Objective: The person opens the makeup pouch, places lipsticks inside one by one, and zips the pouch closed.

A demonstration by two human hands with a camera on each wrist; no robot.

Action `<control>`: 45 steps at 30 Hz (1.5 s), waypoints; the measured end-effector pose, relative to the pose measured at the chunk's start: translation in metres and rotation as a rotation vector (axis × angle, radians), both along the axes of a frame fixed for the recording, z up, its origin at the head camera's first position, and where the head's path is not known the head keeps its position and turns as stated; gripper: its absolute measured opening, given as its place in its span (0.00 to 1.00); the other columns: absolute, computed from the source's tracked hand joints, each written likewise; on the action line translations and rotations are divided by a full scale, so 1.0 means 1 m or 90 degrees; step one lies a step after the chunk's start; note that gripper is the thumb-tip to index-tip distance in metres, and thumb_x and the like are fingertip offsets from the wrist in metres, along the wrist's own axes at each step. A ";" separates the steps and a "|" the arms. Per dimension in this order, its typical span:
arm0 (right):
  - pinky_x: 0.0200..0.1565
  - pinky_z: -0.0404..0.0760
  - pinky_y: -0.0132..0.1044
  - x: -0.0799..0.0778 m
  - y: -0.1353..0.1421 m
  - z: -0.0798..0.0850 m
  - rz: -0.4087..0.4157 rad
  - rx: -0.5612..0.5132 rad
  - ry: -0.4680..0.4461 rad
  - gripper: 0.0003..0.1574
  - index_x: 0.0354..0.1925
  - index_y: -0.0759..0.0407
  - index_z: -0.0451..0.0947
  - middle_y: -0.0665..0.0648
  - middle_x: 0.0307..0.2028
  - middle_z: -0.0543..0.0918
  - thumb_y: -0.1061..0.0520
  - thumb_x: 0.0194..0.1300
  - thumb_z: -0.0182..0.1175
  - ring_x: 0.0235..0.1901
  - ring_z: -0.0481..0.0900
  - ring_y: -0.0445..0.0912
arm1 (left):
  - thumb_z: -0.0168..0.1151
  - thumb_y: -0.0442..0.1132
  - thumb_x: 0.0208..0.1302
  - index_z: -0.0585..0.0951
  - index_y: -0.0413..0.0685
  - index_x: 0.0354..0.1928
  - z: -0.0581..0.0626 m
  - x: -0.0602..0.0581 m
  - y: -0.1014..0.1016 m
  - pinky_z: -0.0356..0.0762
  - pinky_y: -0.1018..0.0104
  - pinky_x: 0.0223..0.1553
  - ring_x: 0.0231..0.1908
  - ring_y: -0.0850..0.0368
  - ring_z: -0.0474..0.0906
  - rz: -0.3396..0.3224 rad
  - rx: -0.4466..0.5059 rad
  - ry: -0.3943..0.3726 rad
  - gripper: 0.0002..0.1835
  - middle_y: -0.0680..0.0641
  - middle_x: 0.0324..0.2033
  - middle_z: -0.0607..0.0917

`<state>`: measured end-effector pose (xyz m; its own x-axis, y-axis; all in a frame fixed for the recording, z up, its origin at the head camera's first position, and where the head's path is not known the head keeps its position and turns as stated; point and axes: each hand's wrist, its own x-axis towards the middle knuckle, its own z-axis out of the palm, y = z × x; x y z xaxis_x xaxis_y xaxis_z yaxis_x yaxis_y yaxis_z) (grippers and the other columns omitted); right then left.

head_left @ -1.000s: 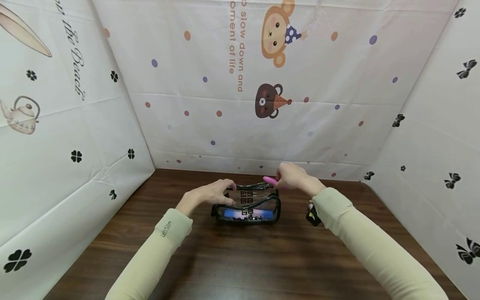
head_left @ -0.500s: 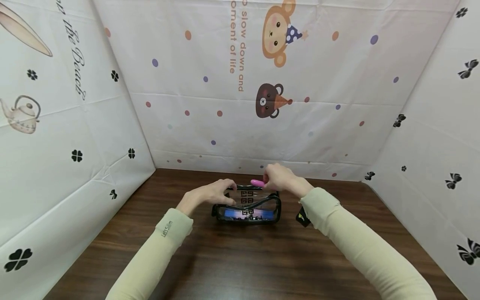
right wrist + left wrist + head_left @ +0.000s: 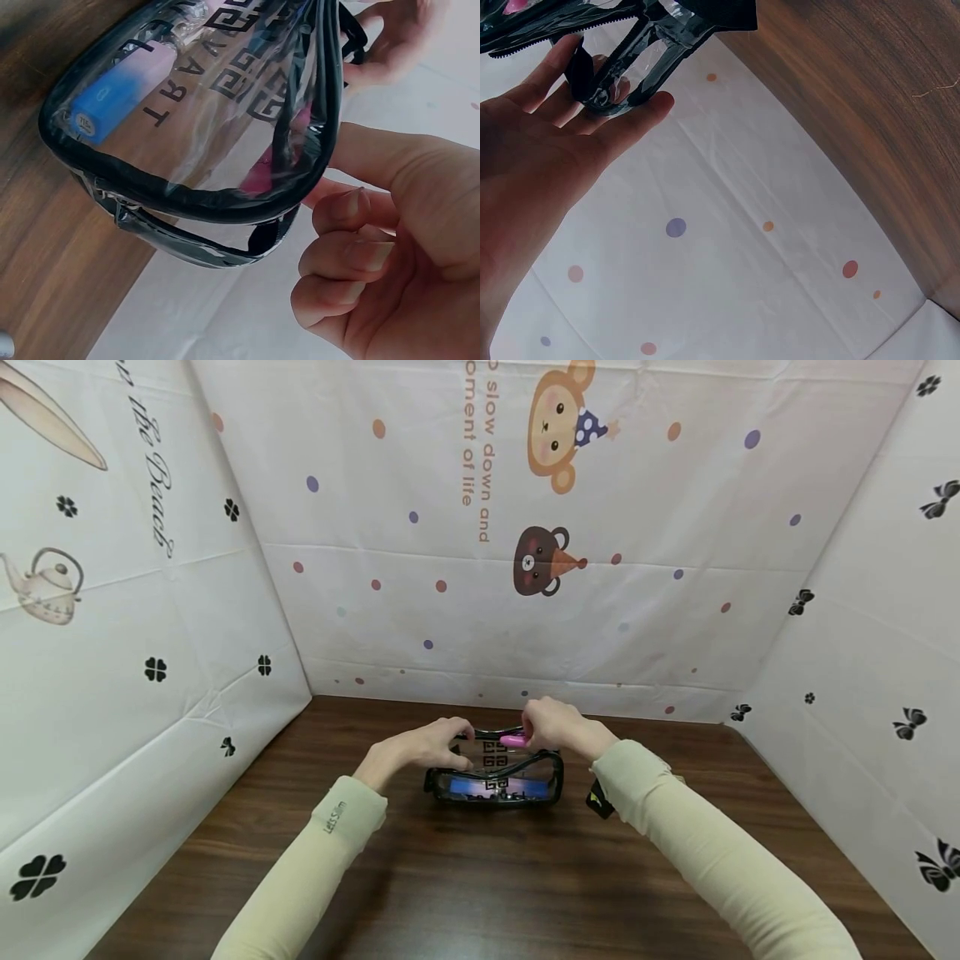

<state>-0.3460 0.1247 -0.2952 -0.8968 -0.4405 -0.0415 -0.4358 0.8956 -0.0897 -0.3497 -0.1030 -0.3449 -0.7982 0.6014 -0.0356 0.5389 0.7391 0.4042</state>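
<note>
A clear pouch (image 3: 491, 804) with black trim and black lettering lies on the wooden table. My left hand (image 3: 423, 745) holds its left end, thumb at the front and fingers at the back. The left wrist view shows that hand (image 3: 562, 150) with fingers around the black strap end. My right hand (image 3: 555, 725) pinches a pink, rod-shaped thing (image 3: 513, 741) at the pouch's open top. Through the clear plastic in the right wrist view, the pink thing (image 3: 259, 176) shows inside the opening; its held end is hidden. A blue-to-pink box (image 3: 112, 105) lies inside the pouch.
Beside the right sleeve on the table (image 3: 480, 877) lies a small black thing with a yellow mark (image 3: 600, 799), partly covered by the sleeve. A printed white sheet (image 3: 420, 610) rises behind the pouch, with others at both sides.
My right hand has moved left and down with the pink thing, from the pouch's right end to its opening. The left hand and pouch stay in place.
</note>
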 end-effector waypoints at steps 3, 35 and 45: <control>0.20 0.69 0.35 -0.001 0.001 -0.001 -0.004 0.003 -0.002 0.11 0.20 0.53 0.76 0.49 0.21 0.77 0.51 0.48 0.68 0.21 0.72 0.43 | 0.60 0.53 0.56 0.67 0.49 0.56 0.001 0.000 0.000 0.67 0.57 0.53 0.55 0.51 0.66 -0.004 0.002 -0.001 0.29 0.50 0.56 0.69; 0.20 0.67 0.37 -0.015 0.078 -0.022 -0.072 -0.098 0.103 0.07 0.29 0.57 0.73 0.53 0.23 0.77 0.54 0.58 0.57 0.22 0.72 0.46 | 0.60 0.50 0.56 0.67 0.46 0.56 0.001 0.001 0.001 0.66 0.55 0.52 0.55 0.48 0.66 -0.002 0.004 -0.007 0.28 0.48 0.55 0.69; 0.25 0.71 0.42 -0.013 0.132 -0.057 -0.177 -0.033 -0.039 0.13 0.32 0.62 0.74 0.57 0.29 0.78 0.52 0.55 0.60 0.26 0.73 0.47 | 0.60 0.50 0.56 0.67 0.46 0.57 0.001 0.001 0.002 0.66 0.55 0.53 0.56 0.49 0.65 -0.004 -0.002 -0.006 0.29 0.48 0.55 0.69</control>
<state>-0.3589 0.2564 -0.3524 -0.9800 -0.1812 -0.0828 -0.1668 0.9735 -0.1562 -0.3490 -0.1013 -0.3438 -0.7943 0.6058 -0.0447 0.5396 0.7375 0.4063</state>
